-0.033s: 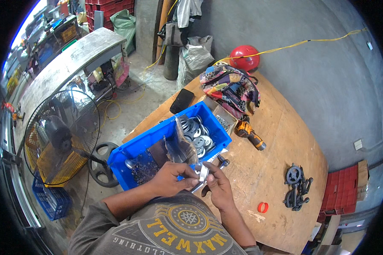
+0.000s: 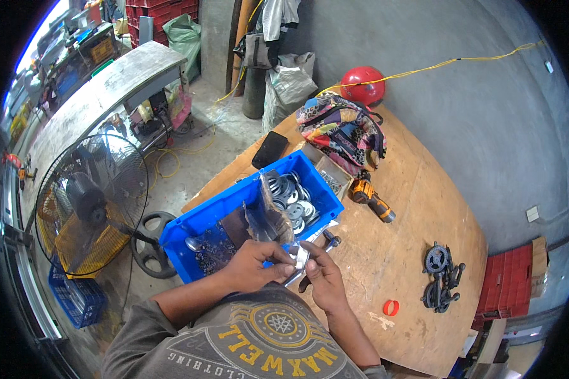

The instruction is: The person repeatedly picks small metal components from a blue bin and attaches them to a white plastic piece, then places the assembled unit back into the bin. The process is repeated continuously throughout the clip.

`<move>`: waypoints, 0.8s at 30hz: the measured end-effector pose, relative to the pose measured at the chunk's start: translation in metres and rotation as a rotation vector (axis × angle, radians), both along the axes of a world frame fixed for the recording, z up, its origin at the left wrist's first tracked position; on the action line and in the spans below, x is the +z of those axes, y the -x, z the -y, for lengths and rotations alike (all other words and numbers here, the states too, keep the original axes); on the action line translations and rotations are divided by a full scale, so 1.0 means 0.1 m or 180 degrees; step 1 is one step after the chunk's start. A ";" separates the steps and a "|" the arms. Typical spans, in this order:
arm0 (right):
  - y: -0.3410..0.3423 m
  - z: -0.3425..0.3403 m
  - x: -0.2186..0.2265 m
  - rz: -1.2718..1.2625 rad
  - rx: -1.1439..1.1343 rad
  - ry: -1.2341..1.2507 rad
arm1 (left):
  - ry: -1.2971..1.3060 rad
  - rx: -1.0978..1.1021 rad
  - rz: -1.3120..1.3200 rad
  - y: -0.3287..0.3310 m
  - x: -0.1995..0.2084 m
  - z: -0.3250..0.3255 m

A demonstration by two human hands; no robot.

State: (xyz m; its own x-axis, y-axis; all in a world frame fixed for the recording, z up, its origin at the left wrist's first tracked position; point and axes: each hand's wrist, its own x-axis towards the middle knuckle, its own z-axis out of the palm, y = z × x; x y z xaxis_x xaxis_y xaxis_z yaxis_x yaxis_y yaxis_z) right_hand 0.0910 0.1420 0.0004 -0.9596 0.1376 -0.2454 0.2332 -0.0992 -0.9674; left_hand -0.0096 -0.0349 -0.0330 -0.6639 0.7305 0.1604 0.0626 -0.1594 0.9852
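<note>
Plastic bag point(image 2: 273, 218), clear and crinkled, stands up from the middle of the frame, just over the near wall of the blue bin point(image 2: 234, 208). I see my left hand point(image 2: 251, 265) closed on its lower end, fingers pinched around the plastic. My right hand point(image 2: 322, 278) sits just beside it, fingers curled on a small silvery metal piece point(image 2: 302, 258); the 2 hands nearly touch.

The blue bin is a long rectangular tray lying diagonally from lower left to upper right. Its upper right end holds a heap of grey metal washers point(image 2: 292, 196); its lower left end holds darker parts. Touching the bin's upper right side is a small open cardboard box point(image 2: 332, 175). A flat black rectangular pouch point(image 2: 270, 149) lies near the surface's upper left edge. A multicoloured patterned bag point(image 2: 341, 129) lies above the bin, with a red round helmet point(image 2: 363, 85) beyond it against the grey wall.

A yellow and black drill point(image 2: 372, 199) lies right of the bin. On the right part of the wooden surface point(image 2: 404, 265) the boards are bare, apart from black cast gear parts point(image 2: 441, 278) near the right edge and a small red ring point(image 2: 391, 307) lower down. The surface's left edge runs diagonally past the bin, with a pedestal fan point(image 2: 91, 202) on the floor just off it.
</note>
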 end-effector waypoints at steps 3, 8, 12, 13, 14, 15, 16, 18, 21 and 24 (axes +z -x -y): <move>-0.01 0.02 -0.03 -0.0108 0.0174 -0.0473 | -0.0320 0.0141 0.0856 -0.03 -0.03 -0.04; 0.03 0.07 -0.18 -0.0159 0.0233 -0.0929 | -0.0420 0.0459 0.0830 0.07 -0.10 -0.09; 0.01 0.09 -0.26 -0.0113 -0.0035 -0.0467 | 0.0191 0.0931 -0.0947 0.07 -0.09 -0.09; 0.01 0.09 -0.27 -0.0100 -0.0103 -0.0323 | 0.0250 0.0932 -0.1203 0.07 -0.09 -0.10; 0.01 0.09 -0.28 -0.0112 -0.0135 -0.0364 | 0.0248 0.0928 -0.1455 0.07 -0.08 -0.11; 0.02 0.08 -0.29 -0.0113 -0.0186 -0.0357 | 0.0275 0.0924 -0.1660 0.07 -0.07 -0.11; 0.02 0.08 -0.29 0.0073 -0.0280 -0.0337 | 0.0322 0.0880 -0.1883 0.06 -0.06 -0.12; 0.01 0.05 -0.27 0.0017 -0.0263 -0.0555 | 0.0419 0.0800 -0.2237 0.05 -0.04 -0.12; -0.01 0.03 -0.23 0.0023 -0.0396 -0.0784 | 0.0452 0.0498 -0.2008 -0.01 0.01 -0.12; -0.04 0.01 -0.22 0.0015 -0.0399 -0.0924 | 0.0744 0.0411 -0.1752 -0.04 0.07 -0.13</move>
State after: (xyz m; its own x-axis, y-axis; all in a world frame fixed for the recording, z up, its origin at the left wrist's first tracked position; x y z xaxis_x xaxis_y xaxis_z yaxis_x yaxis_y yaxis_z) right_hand 0.0950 0.1411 -0.0218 -0.9297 0.3198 -0.1828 0.2410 0.1528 -0.9584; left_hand -0.0059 -0.0222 -0.0260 -0.6146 0.7068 0.3503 0.5769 0.1000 0.8106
